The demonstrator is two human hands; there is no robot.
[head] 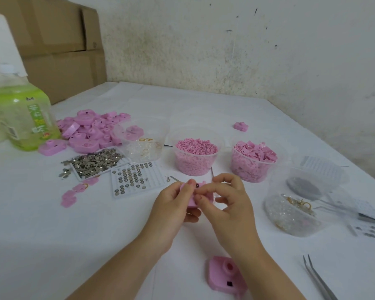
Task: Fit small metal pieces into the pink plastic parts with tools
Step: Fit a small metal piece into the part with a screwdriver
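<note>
Loose pink part (226,276) lay on the table (74,234) beside the right forearm, with one pair of tweezers (318,278) further right. Farther off, the left hand (173,204) gripped the held pink part (189,201), and the right hand (232,204) pinched its top edge. Beyond stood two tubs of pink pieces (195,169).

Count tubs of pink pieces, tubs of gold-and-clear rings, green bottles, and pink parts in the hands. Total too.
Tubs of pink pieces: 2
Tubs of rings: 2
Green bottles: 1
Pink parts in the hands: 1
Total: 6
</note>
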